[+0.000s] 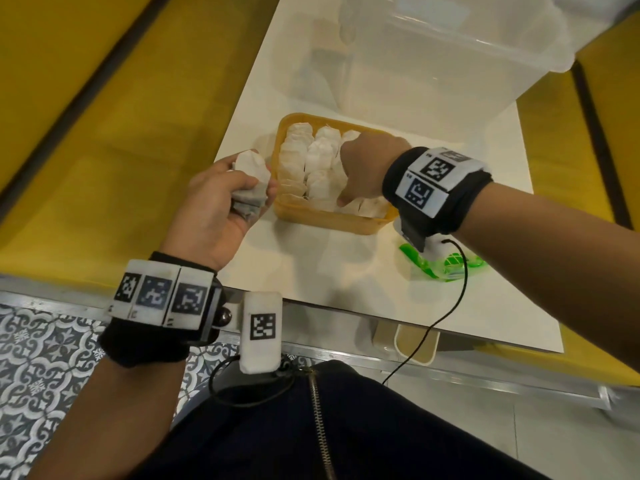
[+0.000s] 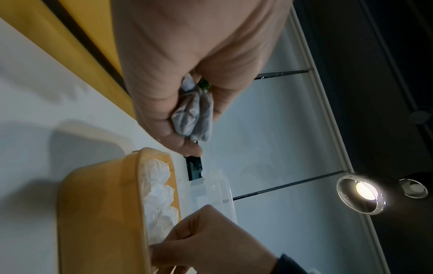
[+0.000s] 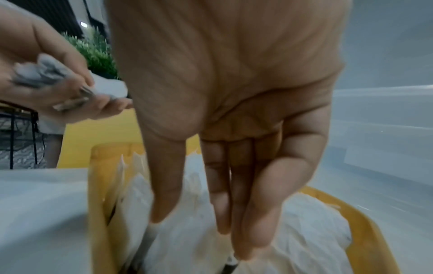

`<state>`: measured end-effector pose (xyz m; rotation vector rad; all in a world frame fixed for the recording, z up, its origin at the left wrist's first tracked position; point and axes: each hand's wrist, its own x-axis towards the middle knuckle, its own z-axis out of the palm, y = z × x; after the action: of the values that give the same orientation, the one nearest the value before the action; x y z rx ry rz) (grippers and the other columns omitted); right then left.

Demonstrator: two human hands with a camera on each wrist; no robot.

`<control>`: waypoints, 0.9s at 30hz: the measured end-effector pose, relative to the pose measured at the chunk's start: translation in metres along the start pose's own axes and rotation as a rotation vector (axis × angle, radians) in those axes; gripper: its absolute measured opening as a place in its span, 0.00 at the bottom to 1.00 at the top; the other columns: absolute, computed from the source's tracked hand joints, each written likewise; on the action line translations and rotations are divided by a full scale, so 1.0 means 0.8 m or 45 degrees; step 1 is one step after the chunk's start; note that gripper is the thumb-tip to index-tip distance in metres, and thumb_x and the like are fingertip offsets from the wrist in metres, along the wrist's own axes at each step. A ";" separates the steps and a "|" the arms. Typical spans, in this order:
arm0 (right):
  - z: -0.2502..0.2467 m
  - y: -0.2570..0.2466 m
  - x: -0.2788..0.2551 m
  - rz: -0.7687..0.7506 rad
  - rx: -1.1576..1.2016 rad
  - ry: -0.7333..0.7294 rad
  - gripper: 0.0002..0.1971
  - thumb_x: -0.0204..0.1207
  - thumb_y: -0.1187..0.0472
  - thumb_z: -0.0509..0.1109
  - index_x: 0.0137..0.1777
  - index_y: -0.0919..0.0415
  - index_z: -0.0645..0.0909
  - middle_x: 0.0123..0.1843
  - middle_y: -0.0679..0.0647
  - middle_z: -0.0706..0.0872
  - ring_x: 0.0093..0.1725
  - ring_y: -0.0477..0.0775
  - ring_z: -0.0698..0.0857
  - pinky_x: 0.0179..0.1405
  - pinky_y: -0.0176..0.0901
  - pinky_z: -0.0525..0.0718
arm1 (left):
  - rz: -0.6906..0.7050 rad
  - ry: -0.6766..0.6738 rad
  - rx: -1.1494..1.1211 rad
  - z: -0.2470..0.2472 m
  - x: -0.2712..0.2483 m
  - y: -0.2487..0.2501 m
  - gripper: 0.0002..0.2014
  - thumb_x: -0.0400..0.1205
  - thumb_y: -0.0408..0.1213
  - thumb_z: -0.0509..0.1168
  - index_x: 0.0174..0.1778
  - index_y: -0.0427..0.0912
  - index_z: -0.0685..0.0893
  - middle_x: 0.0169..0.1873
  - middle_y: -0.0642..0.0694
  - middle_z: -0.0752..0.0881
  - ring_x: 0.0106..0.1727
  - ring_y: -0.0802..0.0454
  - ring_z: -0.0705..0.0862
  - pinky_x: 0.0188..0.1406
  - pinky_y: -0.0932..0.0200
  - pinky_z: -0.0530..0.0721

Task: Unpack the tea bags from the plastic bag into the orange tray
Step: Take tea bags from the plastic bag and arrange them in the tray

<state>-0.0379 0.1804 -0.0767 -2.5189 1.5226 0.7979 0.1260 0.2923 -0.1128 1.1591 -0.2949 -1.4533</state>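
The orange tray (image 1: 329, 223) stands on the white table, filled with rows of white tea bags (image 1: 318, 161). My right hand (image 1: 360, 168) reaches down into it, and its straight fingers (image 3: 234, 185) touch the tea bags (image 3: 304, 231) while holding nothing. My left hand (image 1: 239, 188) hovers just left of the tray and grips a bunch of tea bags (image 1: 252, 167). In the left wrist view the bunch (image 2: 194, 118) is squeezed in the fist above the tray (image 2: 100, 204). A green-and-clear plastic bag (image 1: 446, 266) lies flat on the table under my right wrist.
A large clear plastic bin (image 1: 450, 81) stands right behind the tray. Yellow seats (image 1: 86, 133) flank the white table (image 1: 329, 271) on both sides. A black cable (image 1: 433, 323) hangs from my right wrist over the table's near edge. A potted plant (image 3: 93, 52) shows far off.
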 end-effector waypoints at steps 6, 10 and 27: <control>0.008 0.004 0.016 -0.035 -0.035 0.044 0.06 0.75 0.64 0.71 0.50 0.63 0.82 0.42 0.57 0.84 0.43 0.61 0.85 0.39 0.47 0.84 | 0.009 -0.024 -0.047 0.000 -0.007 -0.005 0.14 0.82 0.21 0.54 0.57 0.40 0.80 0.47 0.39 0.85 0.39 0.50 0.89 0.63 0.57 0.76; -0.004 0.006 0.007 -0.026 -0.013 -0.002 0.10 0.74 0.60 0.75 0.51 0.62 0.80 0.44 0.56 0.82 0.44 0.59 0.82 0.43 0.49 0.83 | -0.013 -0.120 -0.157 0.001 -0.009 -0.009 0.18 0.82 0.20 0.56 0.67 0.35 0.75 0.56 0.35 0.84 0.52 0.44 0.89 0.55 0.54 0.87; 0.016 0.018 -0.079 -0.160 1.287 0.459 0.05 0.68 0.67 0.78 0.44 0.63 0.88 0.37 0.58 0.86 0.31 0.52 0.84 0.28 0.42 0.88 | -0.204 -0.514 -0.063 0.063 -0.030 -0.038 0.15 0.84 0.29 0.58 0.67 0.38 0.76 0.54 0.37 0.84 0.54 0.44 0.85 0.44 0.56 0.89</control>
<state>-0.0779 0.2278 -0.0551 -1.9536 1.3162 -0.4115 0.0636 0.2997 -0.1003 0.8579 -0.4491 -1.8256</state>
